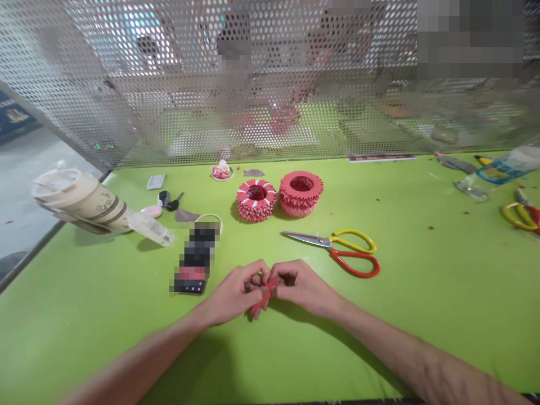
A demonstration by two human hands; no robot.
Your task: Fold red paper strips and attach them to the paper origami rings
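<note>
My left hand (241, 291) and my right hand (302, 289) meet at the front middle of the green table. Between the fingertips of both, pinched closed, is a small red piece of paper (262, 301); its exact shape is partly hidden by the fingers. Beyond my hands stand two stacks of red toothed rings, one with white stripes on top (256, 209) and a plain red one (301, 202). Just past my right hand lies a pair of scissors (329, 243), its blades pointing left and its yellow and red handles to the right.
A phone (194, 286) lies left of my hands, near keys (169, 201) and a tipped paper cup (99, 205). Far right are a plastic bottle (498, 171) and more scissors (523, 216). A perforated metal screen (270, 135) closes the back edge.
</note>
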